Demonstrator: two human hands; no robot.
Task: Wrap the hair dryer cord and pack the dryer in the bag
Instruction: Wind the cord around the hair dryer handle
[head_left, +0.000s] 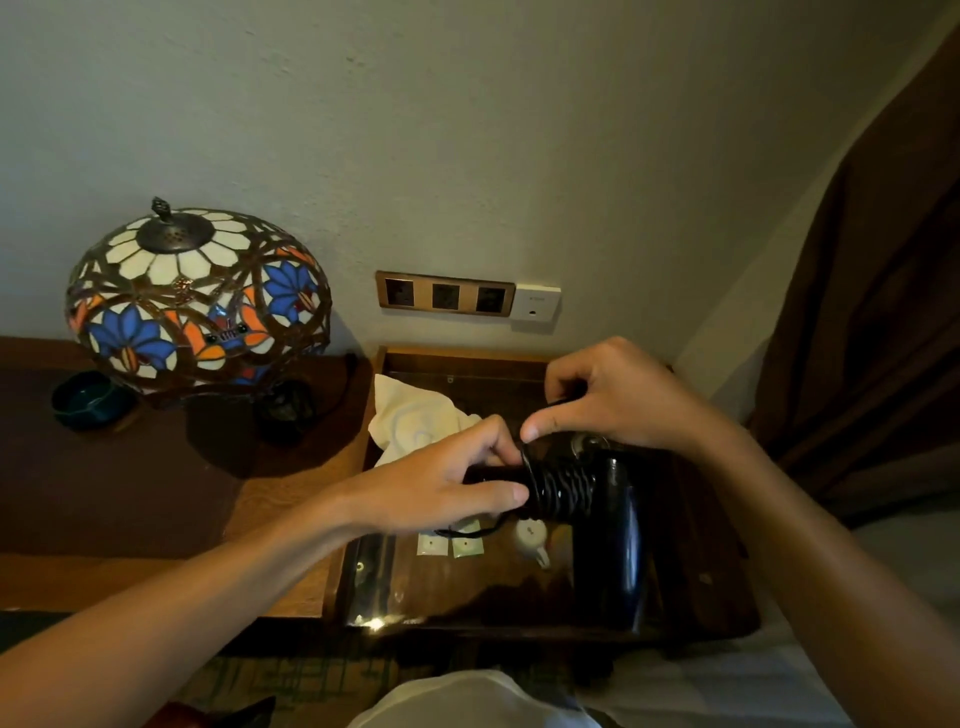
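Right of frame centre, over the wooden tray (717, 597): rigid, glossy, likely slippery black hair dryer (610, 525), left hand (441, 488) clamped on its handle, right hand (613, 395) pinching the springy cord (561, 486); best gripped at the wound handle.

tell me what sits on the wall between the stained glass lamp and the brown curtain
In the head view, a bronze outlet plate with three sockets, then a small white plate touching its right end. The rest of that wall is bare.
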